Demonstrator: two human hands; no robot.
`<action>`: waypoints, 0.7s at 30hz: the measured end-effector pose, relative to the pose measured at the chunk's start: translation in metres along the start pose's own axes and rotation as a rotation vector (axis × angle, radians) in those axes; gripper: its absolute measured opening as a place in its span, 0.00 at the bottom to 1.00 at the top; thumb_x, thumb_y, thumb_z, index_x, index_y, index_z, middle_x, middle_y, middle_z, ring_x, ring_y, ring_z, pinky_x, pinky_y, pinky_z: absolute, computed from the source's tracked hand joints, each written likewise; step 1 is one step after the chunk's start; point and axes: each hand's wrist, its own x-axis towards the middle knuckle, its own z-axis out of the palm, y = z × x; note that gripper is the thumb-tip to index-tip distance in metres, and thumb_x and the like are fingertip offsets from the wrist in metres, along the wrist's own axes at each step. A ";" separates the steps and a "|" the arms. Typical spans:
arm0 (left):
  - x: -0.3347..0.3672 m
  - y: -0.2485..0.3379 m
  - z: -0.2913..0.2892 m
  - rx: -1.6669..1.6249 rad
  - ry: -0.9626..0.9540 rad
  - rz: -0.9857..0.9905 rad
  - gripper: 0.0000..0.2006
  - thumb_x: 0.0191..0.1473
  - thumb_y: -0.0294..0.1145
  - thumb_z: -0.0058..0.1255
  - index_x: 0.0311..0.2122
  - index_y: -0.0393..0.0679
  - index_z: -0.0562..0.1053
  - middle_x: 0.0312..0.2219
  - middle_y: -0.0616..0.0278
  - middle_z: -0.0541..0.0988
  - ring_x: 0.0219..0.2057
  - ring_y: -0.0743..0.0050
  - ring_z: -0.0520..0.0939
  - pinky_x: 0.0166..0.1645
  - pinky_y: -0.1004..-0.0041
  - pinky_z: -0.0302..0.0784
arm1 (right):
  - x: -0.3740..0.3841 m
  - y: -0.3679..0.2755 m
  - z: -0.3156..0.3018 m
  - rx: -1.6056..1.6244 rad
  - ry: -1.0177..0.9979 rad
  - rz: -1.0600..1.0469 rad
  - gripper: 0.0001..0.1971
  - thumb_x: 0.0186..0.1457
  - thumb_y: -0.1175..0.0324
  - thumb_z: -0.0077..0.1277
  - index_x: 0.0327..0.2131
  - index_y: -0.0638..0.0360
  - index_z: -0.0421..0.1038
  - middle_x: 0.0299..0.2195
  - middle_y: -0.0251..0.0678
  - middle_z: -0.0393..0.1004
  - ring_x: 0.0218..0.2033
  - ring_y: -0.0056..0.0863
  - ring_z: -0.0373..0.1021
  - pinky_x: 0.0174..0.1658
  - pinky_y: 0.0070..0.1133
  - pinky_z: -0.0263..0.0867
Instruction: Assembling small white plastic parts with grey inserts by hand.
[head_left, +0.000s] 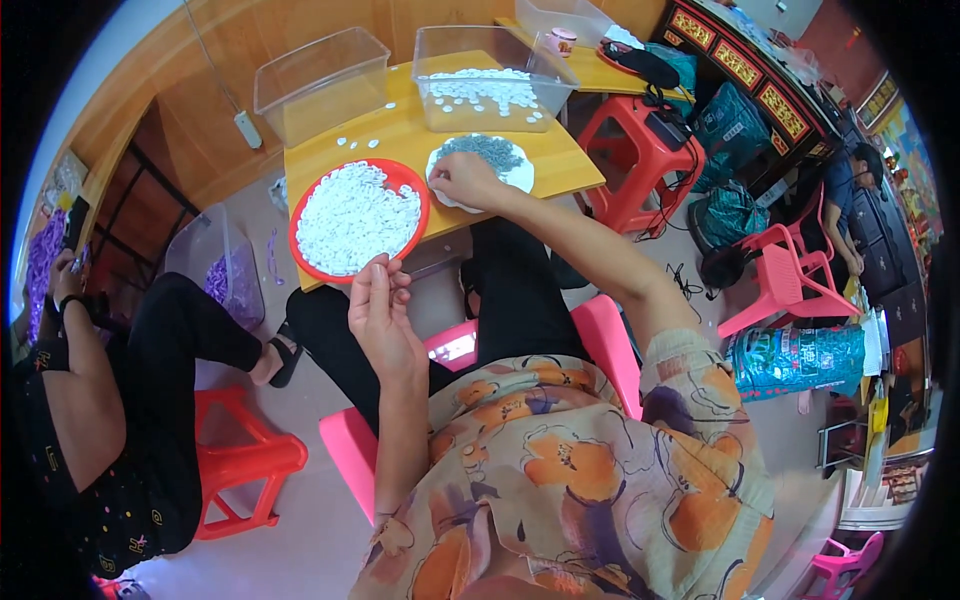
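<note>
My left hand is just below the near rim of a round red tray, thumb and fingers pinched together. Whatever it pinches is too small to name. Heaped in the tray are many small white pieces. My right hand reaches over the left side of a white plate, its fingertips closed. What lies between those fingertips is hidden. On that plate sits a pile of small grey-blue pieces.
On the yellow table stand a clear bin and another clear bin holding white pieces. A red stool is right of the table. At left a co-worker's hand is near purple pieces. A seated person is far right.
</note>
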 end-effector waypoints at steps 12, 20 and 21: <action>0.001 0.002 -0.002 -0.006 0.012 0.002 0.10 0.56 0.31 0.42 0.38 0.36 0.70 0.29 0.63 0.74 0.28 0.84 0.70 0.33 0.84 0.64 | 0.044 -0.044 0.038 -0.430 -0.169 -0.022 0.10 0.45 0.67 0.47 0.30 0.61 0.73 0.30 0.46 0.74 0.33 0.41 0.72 0.35 0.31 0.68; 0.004 -0.001 -0.006 -0.002 -0.024 -0.016 0.11 0.56 0.32 0.43 0.41 0.37 0.69 0.30 0.64 0.74 0.30 0.83 0.71 0.33 0.84 0.65 | 0.057 -0.035 0.056 -0.405 -0.141 -0.003 0.11 0.45 0.66 0.47 0.31 0.61 0.72 0.31 0.48 0.73 0.34 0.43 0.71 0.37 0.33 0.67; 0.004 -0.001 -0.006 -0.004 -0.023 -0.016 0.11 0.56 0.32 0.43 0.41 0.37 0.69 0.30 0.64 0.74 0.30 0.83 0.71 0.33 0.84 0.65 | 0.060 -0.031 0.056 -0.300 -0.095 0.044 0.10 0.45 0.68 0.46 0.30 0.61 0.73 0.30 0.48 0.74 0.35 0.42 0.72 0.37 0.31 0.68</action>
